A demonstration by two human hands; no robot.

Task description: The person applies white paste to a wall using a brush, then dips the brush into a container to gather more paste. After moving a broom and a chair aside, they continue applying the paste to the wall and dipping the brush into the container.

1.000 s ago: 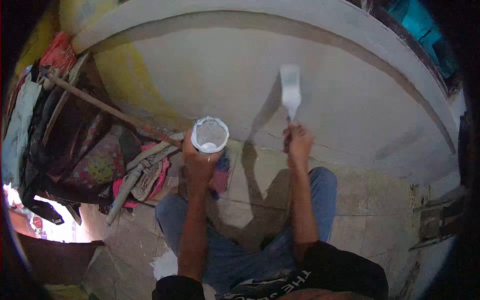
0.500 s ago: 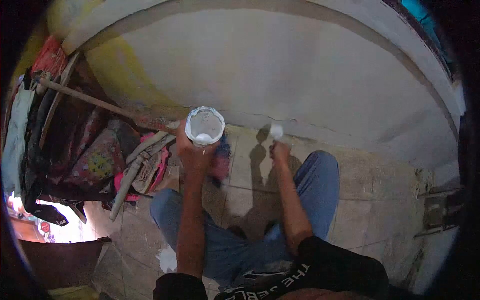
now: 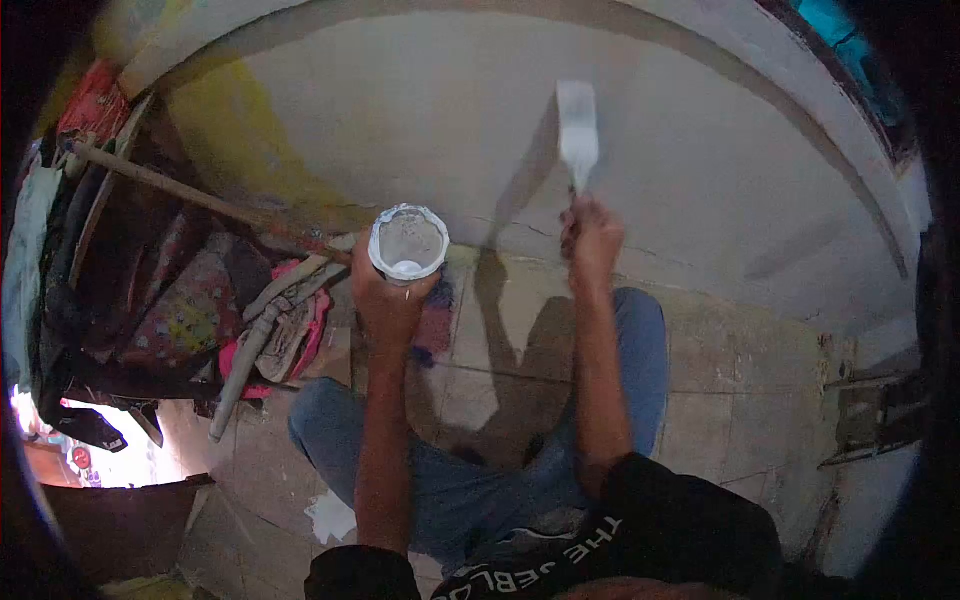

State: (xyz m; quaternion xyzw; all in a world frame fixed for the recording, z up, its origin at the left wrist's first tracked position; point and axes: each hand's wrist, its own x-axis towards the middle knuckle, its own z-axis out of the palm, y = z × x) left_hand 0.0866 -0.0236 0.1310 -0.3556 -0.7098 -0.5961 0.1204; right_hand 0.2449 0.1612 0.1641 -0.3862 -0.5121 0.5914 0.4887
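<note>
In my left hand (image 3: 388, 300) is a paint cup (image 3: 408, 243) with a white-smeared rim; some white paint shows at its near inner side. My right hand (image 3: 592, 236) grips the handle of a paintbrush (image 3: 578, 125), whose wide end is coated white and points up along the pale wall (image 3: 430, 110). The brush is slightly blurred, and I cannot tell whether its bristles touch the wall. A yellow patch (image 3: 245, 140) covers the wall's left part.
Left of me lie a long wooden pole (image 3: 180, 190), heaped patterned cloth (image 3: 195, 310) and a grey pipe-like piece (image 3: 245, 370). A white scrap (image 3: 330, 518) rests on the tiled floor (image 3: 715, 430). A dark rack-like object (image 3: 875, 415) stands at the right.
My right hand has risen and moved slightly right, carrying the paintbrush from low near the floor edge to higher up at the wall. The cup in my left hand has barely shifted.
</note>
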